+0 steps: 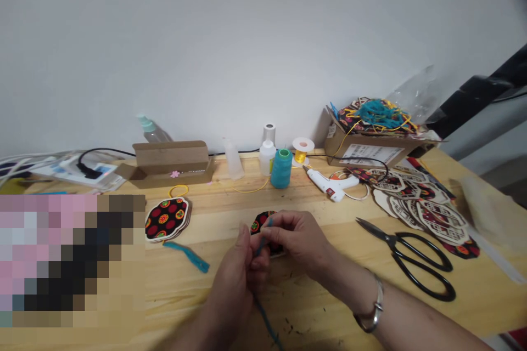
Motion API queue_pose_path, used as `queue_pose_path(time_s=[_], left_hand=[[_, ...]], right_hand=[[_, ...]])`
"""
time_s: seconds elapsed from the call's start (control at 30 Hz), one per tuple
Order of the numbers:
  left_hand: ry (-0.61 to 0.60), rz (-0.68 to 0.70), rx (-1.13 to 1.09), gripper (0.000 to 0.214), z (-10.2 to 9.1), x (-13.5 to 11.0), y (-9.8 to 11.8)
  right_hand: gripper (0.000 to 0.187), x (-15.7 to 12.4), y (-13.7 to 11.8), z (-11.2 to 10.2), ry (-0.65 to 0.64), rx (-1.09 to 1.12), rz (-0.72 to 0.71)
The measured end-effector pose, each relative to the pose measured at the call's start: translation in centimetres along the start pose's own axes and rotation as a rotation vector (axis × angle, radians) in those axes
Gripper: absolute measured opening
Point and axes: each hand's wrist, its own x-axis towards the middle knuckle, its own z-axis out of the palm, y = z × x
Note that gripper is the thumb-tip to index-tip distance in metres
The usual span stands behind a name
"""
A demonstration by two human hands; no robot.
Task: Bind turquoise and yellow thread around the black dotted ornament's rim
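My left hand (234, 279) is closed on a teal thread strand (267, 321), whose tail hangs down below the fingers. Thumb and forefinger of my right hand (304, 244) pinch the same strand near its top, close to the left fingertips. Behind both hands lies a dark patterned fabric piece (258, 221), partly covered by them. To the left, a teal tassel (189, 256) rests below a stack of scalloped patterned pieces (167, 219) with a yellow cord loop. How the strand wraps around the left fingers is hard to make out.
Black-handled scissors (391, 239) lie open at right, beside pale lattice cutouts (442, 219). Farther back are a teal thread cone (281, 170), a white glue gun (333, 184), a yellow thread spool (301, 156), a full cardboard box (366, 151) and an open brown box (173, 156).
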Motion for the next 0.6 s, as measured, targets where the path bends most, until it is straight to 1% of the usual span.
queue_pose_path(time_s=[0.1, 0.23, 0.33, 0.5, 0.6], left_hand=[[0.032, 0.033, 0.02, 0.045, -0.05, 0.13, -0.17], [0.098, 0.14, 0.103, 0.038, 0.09, -0.04, -0.38], [0.112, 0.206, 0.189, 0.035, 0.23, -0.18, -0.45], [0.101, 0.222, 0.287, 0.029, -0.02, 0.05, -0.56], [0.077, 0.205, 0.328, 0.026, -0.38, 0.27, -0.61]], right_hand=[[0.015, 0.07, -0.12, -0.09, 0.047, 0.0, 0.005], [0.014, 0.13, -0.11, -0.32, 0.052, 0.021, -0.01], [0.013, 0.18, 0.04, -0.46, 0.053, 0.04, -0.024], [0.013, 0.27, 0.07, -0.46, 0.08, 0.055, -0.021], [0.014, 0.3, -0.08, -0.49, 0.075, 0.072, 0.0]])
